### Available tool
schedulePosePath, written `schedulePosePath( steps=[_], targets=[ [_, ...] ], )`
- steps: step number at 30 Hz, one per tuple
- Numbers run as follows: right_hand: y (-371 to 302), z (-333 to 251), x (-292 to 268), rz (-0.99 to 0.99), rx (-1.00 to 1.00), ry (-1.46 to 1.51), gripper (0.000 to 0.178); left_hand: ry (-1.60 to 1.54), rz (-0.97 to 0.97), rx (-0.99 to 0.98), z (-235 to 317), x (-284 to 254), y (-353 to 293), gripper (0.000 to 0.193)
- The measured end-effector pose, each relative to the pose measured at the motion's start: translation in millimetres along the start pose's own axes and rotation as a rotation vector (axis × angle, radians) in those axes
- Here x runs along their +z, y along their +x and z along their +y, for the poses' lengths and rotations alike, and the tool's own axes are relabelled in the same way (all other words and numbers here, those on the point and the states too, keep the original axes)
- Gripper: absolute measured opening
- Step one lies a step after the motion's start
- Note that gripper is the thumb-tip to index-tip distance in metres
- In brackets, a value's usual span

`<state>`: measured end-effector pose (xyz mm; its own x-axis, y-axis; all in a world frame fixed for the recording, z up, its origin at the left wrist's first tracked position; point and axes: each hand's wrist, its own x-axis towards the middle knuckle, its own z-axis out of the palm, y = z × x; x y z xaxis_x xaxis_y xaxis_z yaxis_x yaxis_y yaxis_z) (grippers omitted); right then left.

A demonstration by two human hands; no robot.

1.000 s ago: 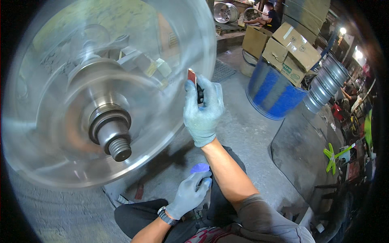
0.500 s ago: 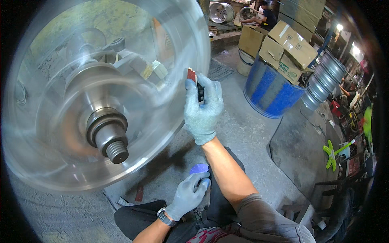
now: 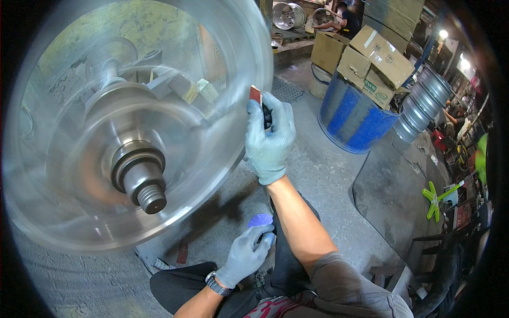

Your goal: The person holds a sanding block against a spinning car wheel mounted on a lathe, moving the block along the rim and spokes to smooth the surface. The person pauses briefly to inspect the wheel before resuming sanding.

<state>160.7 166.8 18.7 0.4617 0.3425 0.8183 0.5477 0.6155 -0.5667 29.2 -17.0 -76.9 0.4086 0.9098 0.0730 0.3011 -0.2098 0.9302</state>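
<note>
A large metal wheel rim (image 3: 212,175), smeared by its spin, fills the left side. At its centre a steel spindle (image 3: 139,172) with a threaded end points toward me. My right hand (image 3: 270,135), in a grey-blue glove, is closed on a piece of red-brown sandpaper (image 3: 255,95) beside the rim's right edge; whether it touches the rim I cannot tell. Something black shows between its fingers. Low over my lap, my gloved left hand (image 3: 245,257) pinches a purple disc (image 3: 260,220), which looks like a sanding disc. A watch (image 3: 216,283) sits on that wrist.
A blue-striped drum (image 3: 352,114) topped with cardboard boxes (image 3: 382,53) stands at the right, next to stacked metal rims (image 3: 424,106). A red-brown scrap (image 3: 182,253) lies on the floor by my leg. Farther back, a person (image 3: 347,21) sits near more rims (image 3: 289,16).
My right hand has shifted slightly right and up with the sandpaper. The left hand and purple disc stay in place. The rim is blurred by spinning in both frames.
</note>
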Motion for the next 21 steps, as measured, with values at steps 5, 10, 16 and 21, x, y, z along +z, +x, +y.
schedulePosePath(
  steps=[5,10,16,21],
  targets=[
    [2.3,3.1,-2.1,-0.007,-0.007,-0.007,0.024,0.021,0.002,0.029,-3.0,0.3,-0.4,0.025],
    [4.8,5.4,-3.1,0.007,0.043,-0.003,0.024,0.056,0.025,0.100,-4.2,0.4,0.2,0.026],
    [7.5,6.1,-6.5,0.000,0.006,-0.017,0.023,0.046,0.018,0.081,-4.3,0.6,-0.2,0.026],
    [7.8,12.9,-4.2,0.016,0.002,-0.017,0.024,0.037,0.016,0.087,-5.8,0.2,-0.5,0.024]
  ],
)
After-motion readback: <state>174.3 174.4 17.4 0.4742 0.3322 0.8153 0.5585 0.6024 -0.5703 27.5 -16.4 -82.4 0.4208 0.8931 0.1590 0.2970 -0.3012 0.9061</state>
